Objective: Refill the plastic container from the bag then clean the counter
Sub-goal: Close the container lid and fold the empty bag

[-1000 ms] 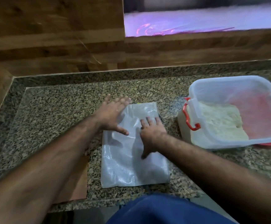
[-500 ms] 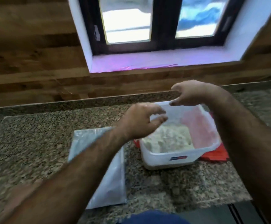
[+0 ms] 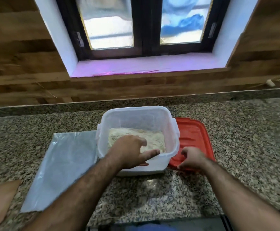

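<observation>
left hand [image 3: 129,152] gripping the plastic container [image 3: 146,116] by its near rim, right hand [image 3: 191,158] fingers curled on the near edge of the red lid [image 3: 194,134], empty-looking bag [image 3: 65,164] lying flat just left

Dark-framed window [image 3: 142,25] w/ daylight, wood-panel wall [image 3: 19,52], granite counter [image 3: 244,139].

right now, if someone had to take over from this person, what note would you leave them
Left hand: grips the near rim of the plastic container, fingers curled inside.
Right hand: pinches the near edge of the red lid, which lies flat on the counter at the container's right side.
Bag: flat, looks empty, left of the container.
Done: the container holds a layer of pale grain, so the refill looks finished.
Left: fit the lid, clear the bag, wipe the counter.
</observation>
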`<state>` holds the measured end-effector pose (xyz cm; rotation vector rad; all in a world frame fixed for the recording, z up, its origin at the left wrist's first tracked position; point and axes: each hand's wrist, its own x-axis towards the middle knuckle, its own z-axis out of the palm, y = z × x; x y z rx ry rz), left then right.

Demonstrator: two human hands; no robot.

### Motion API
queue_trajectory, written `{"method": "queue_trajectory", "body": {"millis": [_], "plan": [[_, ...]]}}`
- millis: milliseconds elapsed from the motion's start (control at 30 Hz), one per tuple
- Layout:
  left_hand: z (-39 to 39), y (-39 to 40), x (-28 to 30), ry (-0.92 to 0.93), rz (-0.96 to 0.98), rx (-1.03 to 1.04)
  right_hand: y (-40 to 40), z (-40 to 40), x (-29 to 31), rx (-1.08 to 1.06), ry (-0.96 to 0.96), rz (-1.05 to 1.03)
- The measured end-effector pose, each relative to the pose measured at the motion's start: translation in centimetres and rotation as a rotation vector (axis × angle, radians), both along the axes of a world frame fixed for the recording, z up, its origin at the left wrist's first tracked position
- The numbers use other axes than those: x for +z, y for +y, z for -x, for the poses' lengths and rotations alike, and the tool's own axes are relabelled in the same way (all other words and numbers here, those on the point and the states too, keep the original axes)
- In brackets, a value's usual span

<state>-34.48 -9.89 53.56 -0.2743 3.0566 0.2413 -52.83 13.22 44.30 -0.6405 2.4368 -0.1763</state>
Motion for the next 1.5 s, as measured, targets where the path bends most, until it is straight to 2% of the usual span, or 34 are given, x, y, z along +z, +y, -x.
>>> {"method": "queue_trajectory", "body": {"millis": [133,233,400,500,633,767,833,900,933,1000,1100,1167,1233,1367,1500], "plan": [[-0.1,-0.1,0.0,-0.023,-0.097,0.049,0.5,-2.3,-2.8,0.114,0.174,-0.023],[0.1,-0.1,0.2,-0.039,-0.160,0.078,0.4,-2.7,-3.2,0.129,0.318,0.066],[0.1,-0.2,0.1,-0.030,-0.202,0.095,-0.7,-1.1,0.0,-0.114,0.688,0.526],[0.1,-0.2,0.0,-0.012,-0.200,0.092,-2.1,-0.1,4.0,-0.168,0.804,0.766],[-0.2,-0.1,0.2,0.118,-0.277,0.073,-3.9,-0.8,9.3,-0.090,0.827,0.998],[-0.6,-0.9,0.9,0.336,-0.456,0.133,-5.9,-2.7,14.2,0.065,0.881,1.188],[-0.2,-2.0,1.5,0.538,-0.548,0.304,-6.6,-3.6,16.5,0.111,0.858,1.322],[0.0,-3.5,3.0,0.787,-0.614,0.517,-7.2,-4.2,18.4,0.033,0.723,1.475],[0.0,-4.2,4.2,0.888,-0.648,0.604,-7.4,-4.4,19.4,-0.046,0.590,1.539],[-0.5,-6.7,6.0,0.962,-0.813,0.709,-7.9,-4.6,20.9,-0.219,0.247,1.619],[-1.8,-9.0,7.9,0.812,-1.227,0.685,-8.3,-4.0,21.3,-0.511,-0.111,1.514],[-3.0,-9.2,7.9,0.690,-1.299,0.692,-8.3,-3.2,19.8,-0.611,-0.190,1.395],[-4.0,-9.0,7.1,0.605,-1.185,0.717,-8.6,-2.5,17.5,-0.588,-0.135,1.262],[-4.0,-8.3,5.2,0.521,-0.931,0.837,-9.6,-1.8,15.0,-0.464,0.115,0.937],[-2.8,-8.7,3.2,0.420,-0.762,0.917,-10.5,-1.6,13.9,-0.384,0.193,0.668]]}}
